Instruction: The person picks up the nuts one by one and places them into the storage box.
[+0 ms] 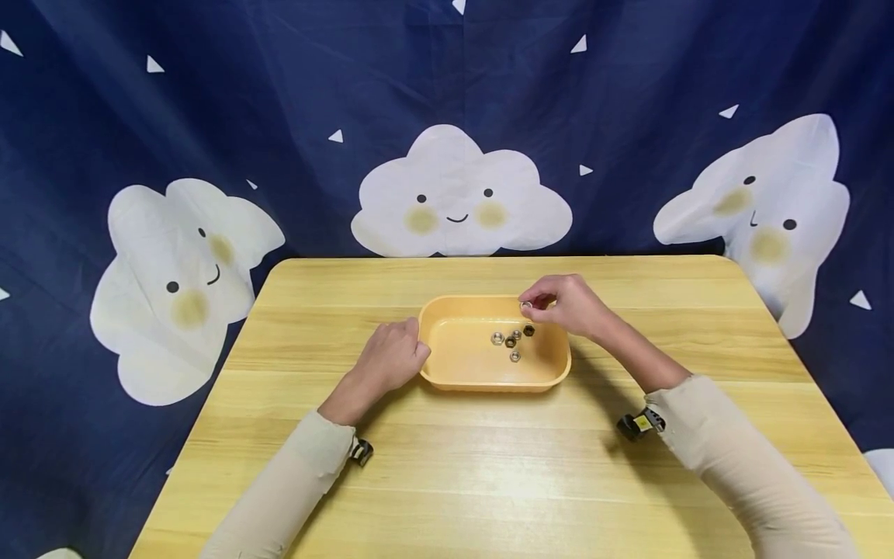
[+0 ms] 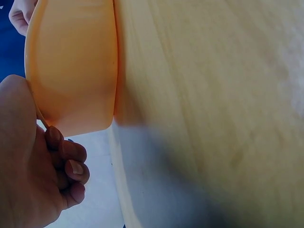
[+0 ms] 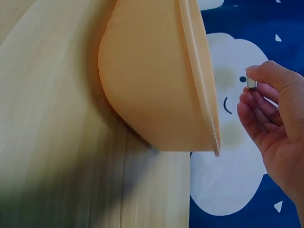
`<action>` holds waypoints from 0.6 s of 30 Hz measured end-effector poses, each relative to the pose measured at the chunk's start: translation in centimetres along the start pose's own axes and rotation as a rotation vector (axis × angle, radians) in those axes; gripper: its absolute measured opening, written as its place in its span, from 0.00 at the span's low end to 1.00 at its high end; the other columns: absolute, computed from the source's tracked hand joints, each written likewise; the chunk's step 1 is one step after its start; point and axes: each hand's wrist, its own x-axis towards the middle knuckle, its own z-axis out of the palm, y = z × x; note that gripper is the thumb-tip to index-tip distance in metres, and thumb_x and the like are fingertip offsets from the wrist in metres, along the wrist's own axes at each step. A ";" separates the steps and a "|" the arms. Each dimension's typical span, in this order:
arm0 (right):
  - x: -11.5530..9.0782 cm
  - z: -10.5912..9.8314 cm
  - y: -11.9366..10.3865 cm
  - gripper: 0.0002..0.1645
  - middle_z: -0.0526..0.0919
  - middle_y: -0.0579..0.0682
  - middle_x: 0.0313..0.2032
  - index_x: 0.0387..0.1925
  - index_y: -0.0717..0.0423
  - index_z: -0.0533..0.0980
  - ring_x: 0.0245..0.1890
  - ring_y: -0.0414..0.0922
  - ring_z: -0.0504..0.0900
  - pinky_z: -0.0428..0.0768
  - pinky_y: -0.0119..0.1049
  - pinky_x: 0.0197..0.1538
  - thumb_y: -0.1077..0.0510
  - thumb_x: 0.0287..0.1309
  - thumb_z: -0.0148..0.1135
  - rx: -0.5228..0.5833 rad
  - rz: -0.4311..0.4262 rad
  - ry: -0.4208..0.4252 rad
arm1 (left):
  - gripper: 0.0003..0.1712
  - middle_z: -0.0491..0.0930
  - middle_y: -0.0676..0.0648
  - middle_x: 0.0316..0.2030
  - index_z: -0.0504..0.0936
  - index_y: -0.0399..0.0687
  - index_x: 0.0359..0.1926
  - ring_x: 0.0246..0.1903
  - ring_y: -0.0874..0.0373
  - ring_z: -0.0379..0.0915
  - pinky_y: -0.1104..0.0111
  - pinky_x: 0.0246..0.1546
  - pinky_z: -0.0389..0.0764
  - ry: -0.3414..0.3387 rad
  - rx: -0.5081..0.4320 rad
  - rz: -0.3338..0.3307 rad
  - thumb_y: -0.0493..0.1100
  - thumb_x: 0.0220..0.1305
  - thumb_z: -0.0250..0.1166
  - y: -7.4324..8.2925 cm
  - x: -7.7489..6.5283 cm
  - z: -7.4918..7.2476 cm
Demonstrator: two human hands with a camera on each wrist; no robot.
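A shallow yellow-orange plastic tray [image 1: 461,365] stands on the table with several metal nuts inside, toward its right half. Among them are a larger silver nut [image 1: 497,338], a dark nut [image 1: 528,331] and a small silver nut [image 1: 514,356]. My left hand [image 1: 393,354] grips the tray's left rim, thumb over the edge and fingers curled beneath, as the left wrist view shows. Above the tray's far right part, my right hand [image 1: 569,307] pinches a silver nut [image 3: 251,84] between thumb and fingertips, apart from the tray wall.
The light wooden table [image 1: 489,466] extends around the tray on every side. Behind it hangs a dark blue curtain [image 1: 307,70] printed with white clouds. A small black wrist camera [image 1: 634,425] sits under the right sleeve, another [image 1: 362,452] by the left.
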 end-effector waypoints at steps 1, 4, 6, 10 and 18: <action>0.0 0.1 -0.1 0.07 0.91 0.49 0.32 0.36 0.57 0.89 0.31 0.38 0.85 0.84 0.32 0.39 0.63 0.54 0.76 0.005 -0.003 -0.008 | 0.09 0.65 0.50 0.20 0.66 0.48 0.26 0.20 0.54 0.60 0.66 0.28 0.63 0.000 -0.001 0.003 0.43 0.63 0.49 0.0 0.0 0.0; 0.1 0.5 -0.3 0.06 0.90 0.49 0.31 0.35 0.57 0.89 0.30 0.36 0.84 0.83 0.29 0.37 0.63 0.53 0.76 0.010 -0.022 -0.028 | 0.09 0.64 0.50 0.20 0.66 0.48 0.26 0.20 0.54 0.59 0.66 0.27 0.63 -0.001 0.000 0.006 0.44 0.63 0.49 0.0 0.0 0.0; 0.2 0.7 -0.4 0.06 0.90 0.49 0.31 0.35 0.58 0.89 0.30 0.35 0.84 0.82 0.28 0.35 0.62 0.53 0.76 0.009 -0.035 -0.040 | 0.09 0.64 0.51 0.20 0.66 0.48 0.26 0.20 0.54 0.60 0.66 0.28 0.63 -0.002 -0.001 0.005 0.44 0.63 0.49 0.1 0.1 0.0; 0.3 1.3 -0.6 0.06 0.89 0.48 0.30 0.35 0.58 0.89 0.30 0.36 0.84 0.81 0.27 0.34 0.63 0.53 0.76 0.001 -0.052 -0.061 | 0.09 0.65 0.50 0.20 0.66 0.48 0.27 0.20 0.54 0.60 0.66 0.28 0.63 -0.004 0.001 0.000 0.44 0.63 0.49 0.1 0.1 -0.1; 0.3 2.4 -0.6 0.05 0.89 0.48 0.31 0.34 0.56 0.89 0.30 0.38 0.84 0.83 0.30 0.36 0.64 0.54 0.75 0.020 -0.052 -0.103 | 0.09 0.65 0.50 0.20 0.66 0.47 0.26 0.20 0.54 0.60 0.66 0.28 0.63 -0.006 0.004 -0.006 0.44 0.63 0.49 0.1 0.1 0.0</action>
